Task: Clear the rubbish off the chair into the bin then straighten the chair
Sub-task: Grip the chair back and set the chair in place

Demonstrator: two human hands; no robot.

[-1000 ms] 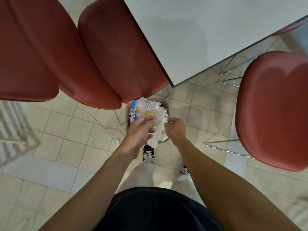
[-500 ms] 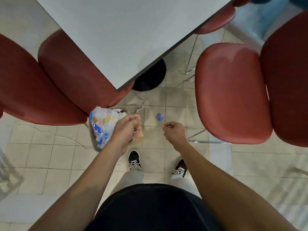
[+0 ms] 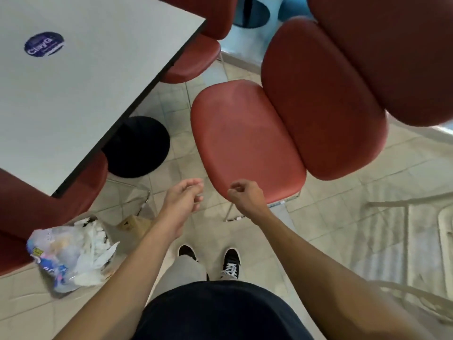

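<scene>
A red chair [image 3: 245, 141] stands ahead of me, its seat bare and its backrest [image 3: 318, 99] to the right; it sits at an angle to the white table [image 3: 81, 77]. My right hand [image 3: 246, 195] hovers at the seat's front edge with fingers curled and nothing in them. My left hand [image 3: 183, 200] is just left of the seat, fingers loosely apart, empty. The bin [image 3: 73, 256] sits on the floor at lower left, stuffed with a plastic bag and white tissue. A brown paper scrap [image 3: 133, 224] lies on the floor beside it.
The table's black round base [image 3: 137, 146] stands between table and chair. More red chairs sit at the left [image 3: 36, 217], tucked at the far side [image 3: 193, 60], and at top right [image 3: 392, 45]. My shoes [image 3: 230, 263] are on the tiled floor below.
Both hands have left the bin and come up to the chair's front edge. The view has swung right, so the bin now lies at lower left.
</scene>
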